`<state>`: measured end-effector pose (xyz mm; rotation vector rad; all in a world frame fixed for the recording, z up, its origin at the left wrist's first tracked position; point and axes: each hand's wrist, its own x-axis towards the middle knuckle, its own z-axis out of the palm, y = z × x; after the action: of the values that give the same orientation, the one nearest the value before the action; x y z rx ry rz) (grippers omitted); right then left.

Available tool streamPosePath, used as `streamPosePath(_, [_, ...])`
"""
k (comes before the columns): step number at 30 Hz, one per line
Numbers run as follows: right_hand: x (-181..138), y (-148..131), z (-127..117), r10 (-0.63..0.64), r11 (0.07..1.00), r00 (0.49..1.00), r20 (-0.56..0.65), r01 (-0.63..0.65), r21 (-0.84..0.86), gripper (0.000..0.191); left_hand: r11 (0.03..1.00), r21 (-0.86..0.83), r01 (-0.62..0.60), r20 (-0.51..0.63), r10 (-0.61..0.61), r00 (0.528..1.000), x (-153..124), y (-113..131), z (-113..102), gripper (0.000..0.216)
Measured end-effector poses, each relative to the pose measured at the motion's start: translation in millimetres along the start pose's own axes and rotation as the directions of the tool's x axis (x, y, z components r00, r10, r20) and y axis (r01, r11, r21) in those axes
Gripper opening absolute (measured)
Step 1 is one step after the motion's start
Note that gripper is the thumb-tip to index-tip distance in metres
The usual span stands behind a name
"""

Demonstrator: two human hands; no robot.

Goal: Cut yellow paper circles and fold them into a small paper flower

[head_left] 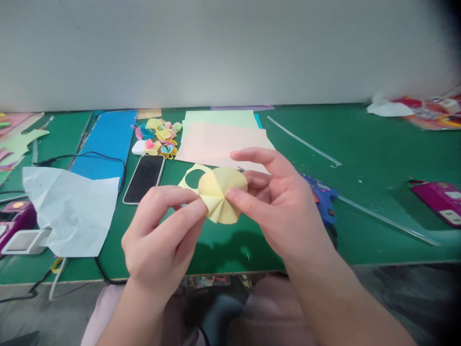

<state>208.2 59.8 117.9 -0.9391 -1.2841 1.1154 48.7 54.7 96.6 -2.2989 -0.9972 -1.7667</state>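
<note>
Between my two hands, above the green table (230,254), is a round yellow paper disc (219,185) with folds fanning out from its middle. My left hand (165,226) pinches its left edge between thumb and fingers. With thumb and fingertips, my right hand (281,202) grips the disc near its centre and right side; part of its fingers is hidden behind the paper. Just behind the disc lies a yellow paper scrap (185,180) with a round hole cut in it. A blue glue gun (326,202) rests beyond my right wrist, partly covered.
Pink paper sheets (223,142) and green ones lie at the back. A pile of small paper flowers (160,137) sits behind a phone (144,179). At left are a crumpled white sheet (79,206), a blue board (108,139) and cables. Clear glue sticks (304,140) and a purple power strip (439,199) lie right.
</note>
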Motion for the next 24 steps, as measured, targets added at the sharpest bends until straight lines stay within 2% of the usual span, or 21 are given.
streamPosePath(5, [1.1,2.1,-1.1,0.002,0.999,1.000,0.017,-0.003,0.043,0.035,0.999,-0.017,0.031,0.006,-0.031,1.000,-0.3,1.4,-0.2,0.028])
streamPosePath(8, [3.6,4.4,-2.6,0.002,0.994,1.000,0.024,-0.005,0.111,0.032,0.985,-0.095,0.144,-0.041,-0.148,0.988,-1.8,4.0,1.8,0.033])
streamPosePath(11, [6.4,6.7,-3.8,0.000,0.980,1.000,0.011,-0.002,0.197,0.023,0.897,-0.283,0.339,-0.098,-0.379,0.920,-2.4,8.3,4.2,0.044])
streamPosePath(13, [7.5,7.9,-3.7,0.011,0.963,1.000,0.014,-0.015,0.269,0.016,0.798,-0.408,0.444,-0.049,-0.505,0.862,-2.0,10.7,5.1,0.047])
streamPosePath(15, [7.9,9.0,-3.0,0.027,0.947,0.999,0.033,-0.036,0.320,0.011,0.719,-0.473,0.509,0.036,-0.561,0.827,-1.1,12.0,5.6,0.046])
streamPosePath(18, [8.1,11.0,-1.5,0.050,0.941,0.998,0.047,-0.062,0.333,0.008,0.675,-0.495,0.548,0.076,-0.595,0.800,0.0,12.7,6.2,0.045])
streamPosePath(24, [9.2,18.5,0.0,0.102,0.943,0.993,0.056,-0.115,0.311,0.015,0.690,-0.499,0.525,-0.031,-0.619,0.785,0.3,16.9,3.7,0.051])
